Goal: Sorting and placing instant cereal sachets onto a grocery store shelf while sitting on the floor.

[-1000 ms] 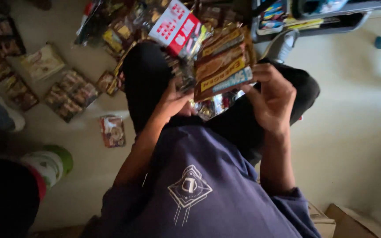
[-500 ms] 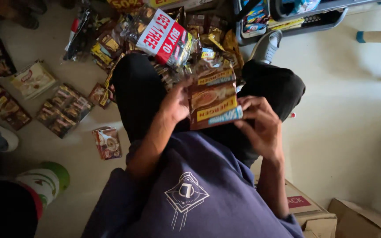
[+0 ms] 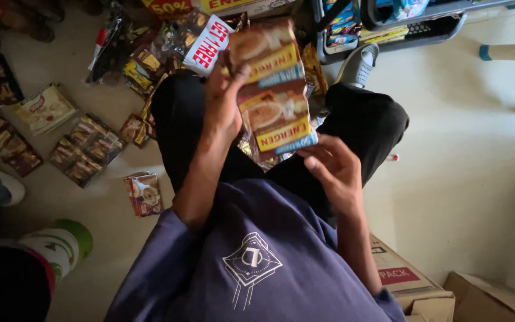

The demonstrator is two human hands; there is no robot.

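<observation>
I hold up a strip of brown and yellow drink sachets [image 3: 272,89] over my lap. My left hand [image 3: 223,101] grips the strip's left side near the top sachet, thumb on its front. My right hand [image 3: 333,173] is below it, palm up, with thumb and fingertips at the lower right corner of the bottom sachet. Under the strip are my black trousers [image 3: 365,125] and more shiny packets [image 3: 257,156] between my knees.
Sachet strips [image 3: 87,149] and packs [image 3: 43,108] lie scattered on the pale floor at left, with one small pack [image 3: 144,194] near my knee. A red and white carton [image 3: 210,43], a wire basket [image 3: 424,27], cardboard boxes [image 3: 409,280] and a green-lidded container [image 3: 61,241] surround me.
The sachets, held low as a folded stack in both hands, have been raised and spread into a hanging strip. My left hand rose with it; my right hand dropped to its lower corner.
</observation>
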